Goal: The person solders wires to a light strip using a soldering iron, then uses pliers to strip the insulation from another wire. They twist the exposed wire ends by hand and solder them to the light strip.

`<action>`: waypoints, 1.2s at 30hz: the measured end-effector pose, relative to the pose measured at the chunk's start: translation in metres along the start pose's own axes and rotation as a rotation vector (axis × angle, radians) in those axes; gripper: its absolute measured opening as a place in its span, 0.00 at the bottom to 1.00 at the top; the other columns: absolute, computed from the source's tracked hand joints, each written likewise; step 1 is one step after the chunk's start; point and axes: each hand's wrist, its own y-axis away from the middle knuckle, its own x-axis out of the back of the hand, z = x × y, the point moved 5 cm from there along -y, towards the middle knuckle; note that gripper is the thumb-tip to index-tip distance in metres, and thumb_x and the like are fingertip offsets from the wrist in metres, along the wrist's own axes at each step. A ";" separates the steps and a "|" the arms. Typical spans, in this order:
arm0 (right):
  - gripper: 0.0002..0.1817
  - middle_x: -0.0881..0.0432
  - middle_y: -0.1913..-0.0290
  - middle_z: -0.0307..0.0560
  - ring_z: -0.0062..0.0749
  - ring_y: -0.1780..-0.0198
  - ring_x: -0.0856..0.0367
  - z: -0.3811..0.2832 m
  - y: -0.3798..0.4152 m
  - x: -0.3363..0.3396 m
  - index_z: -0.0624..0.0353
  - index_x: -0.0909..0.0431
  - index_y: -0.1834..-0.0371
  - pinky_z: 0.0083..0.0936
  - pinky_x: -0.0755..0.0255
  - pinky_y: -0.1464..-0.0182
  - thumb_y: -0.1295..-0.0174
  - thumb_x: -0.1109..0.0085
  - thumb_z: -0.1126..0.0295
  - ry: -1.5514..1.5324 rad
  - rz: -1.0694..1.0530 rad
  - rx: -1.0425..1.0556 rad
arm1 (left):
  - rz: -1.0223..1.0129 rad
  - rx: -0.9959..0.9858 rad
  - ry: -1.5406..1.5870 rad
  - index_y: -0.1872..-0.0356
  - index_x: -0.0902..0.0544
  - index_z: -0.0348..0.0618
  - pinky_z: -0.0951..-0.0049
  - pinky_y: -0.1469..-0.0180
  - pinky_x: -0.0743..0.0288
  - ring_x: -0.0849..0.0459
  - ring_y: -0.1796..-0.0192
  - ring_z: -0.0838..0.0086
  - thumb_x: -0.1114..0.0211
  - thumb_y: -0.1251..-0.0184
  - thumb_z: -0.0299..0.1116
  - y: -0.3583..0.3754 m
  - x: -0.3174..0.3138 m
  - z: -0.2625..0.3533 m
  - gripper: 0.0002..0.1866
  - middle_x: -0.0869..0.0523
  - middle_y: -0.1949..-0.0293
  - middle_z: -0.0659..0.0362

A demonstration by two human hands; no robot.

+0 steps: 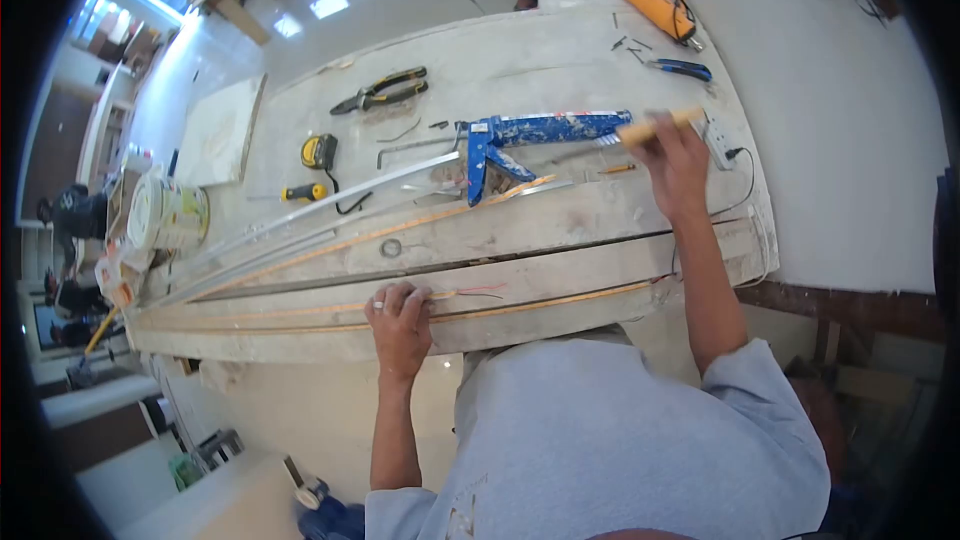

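My left hand [400,325] is closed at the front of the workbench [560,270], its fingers pinching the end of a thin yellowish LED strip [300,312]. Red and black wires [480,290] stick out to the right of those fingers. A second LED strip [560,296] runs along the bench just below. Farther right, my right hand [675,160] grips a tan, bar-shaped tool [640,131], blurred, with pale bristle-like ends at its left. Beside it lies a blue caulking gun [560,128], close to the tool's left end. A small pencil-like piece [617,168] rests below.
Pliers [385,92], a tape measure [319,152], a screwdriver [302,192] and long metal profiles [330,202] lie on the bench. At right are a utility knife [682,69], an orange power tool [660,8] and a power strip [718,143]. A white bucket [170,212] stands left.
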 end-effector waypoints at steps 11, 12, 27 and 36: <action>0.23 0.12 0.67 0.54 0.31 0.71 0.11 0.036 -0.089 -0.178 0.72 0.18 0.60 0.23 0.17 0.63 0.35 0.34 0.56 0.650 -0.195 0.222 | 0.046 -0.113 0.037 0.55 0.18 0.47 0.55 0.42 0.35 0.18 0.50 0.63 0.29 0.40 0.31 -0.004 0.015 -0.013 0.12 0.14 0.54 0.58; 0.24 0.12 0.70 0.52 0.31 0.72 0.11 0.044 -0.095 -0.180 0.70 0.17 0.61 0.25 0.18 0.64 0.36 0.34 0.53 0.733 -0.183 0.225 | 0.045 -0.112 0.067 0.55 0.18 0.47 0.55 0.42 0.34 0.17 0.51 0.63 0.30 0.40 0.31 -0.007 0.021 -0.011 0.12 0.14 0.55 0.58; 0.14 0.25 0.79 0.42 0.25 0.84 0.26 0.123 -0.167 -0.201 0.64 0.24 0.67 0.25 0.31 0.83 0.33 0.37 0.63 0.788 -0.403 0.019 | 0.121 -0.158 0.243 0.51 0.19 0.48 0.56 0.41 0.33 0.18 0.50 0.66 0.33 0.36 0.36 -0.045 0.049 -0.020 0.13 0.18 0.57 0.61; 0.18 0.27 0.81 0.43 0.24 0.87 0.30 0.093 -0.124 -0.214 0.65 0.27 0.71 0.21 0.39 0.88 0.32 0.37 0.61 0.808 -0.396 -0.158 | 0.273 -0.228 0.258 0.53 0.19 0.46 0.57 0.43 0.31 0.16 0.52 0.64 0.29 0.38 0.35 -0.065 0.115 -0.008 0.14 0.17 0.56 0.58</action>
